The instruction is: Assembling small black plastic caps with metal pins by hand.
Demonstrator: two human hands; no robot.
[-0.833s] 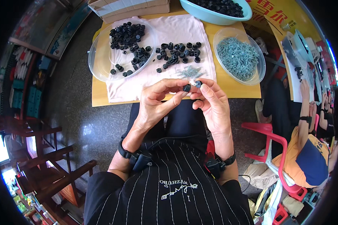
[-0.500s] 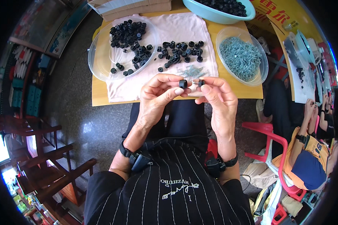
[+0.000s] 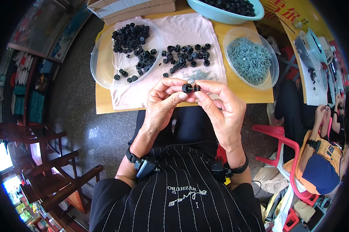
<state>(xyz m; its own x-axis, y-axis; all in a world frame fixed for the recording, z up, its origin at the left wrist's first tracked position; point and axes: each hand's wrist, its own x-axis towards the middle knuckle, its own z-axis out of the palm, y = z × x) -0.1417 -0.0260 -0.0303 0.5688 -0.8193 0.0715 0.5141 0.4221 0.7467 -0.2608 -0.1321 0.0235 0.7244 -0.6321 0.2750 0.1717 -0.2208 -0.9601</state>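
Note:
Just past the table's near edge, my left hand (image 3: pixel 162 98) pinches a hollow black plastic cap (image 3: pixel 187 88) between thumb and fingertips. Facing it, my right hand (image 3: pixel 224 110) grips a smaller black plastic piece (image 3: pixel 197 88) with a metal screw standing out of it. The screw points into the cap's opening, and the two parts nearly meet. Beyond my fingers, a small heap of silver screws (image 3: pixel 199 75) lies on the pink cloth (image 3: pixel 124 98). Loose black plastic parts (image 3: pixel 185 56) are scattered behind the heap.
A clear round tray (image 3: pixel 99 71) with many black parts stands left. At right, a clear tub (image 3: pixel 274 75) holds many screws. A light blue basin (image 3: pixel 221 17) and a cardboard box (image 3: pixel 136 7) stand at the back. Another person sits at right beside a red stool (image 3: pixel 275 131).
My right hand has moved left, bringing the screw's tip from outside the cap to its opening. My left hand has stayed nearly in place.

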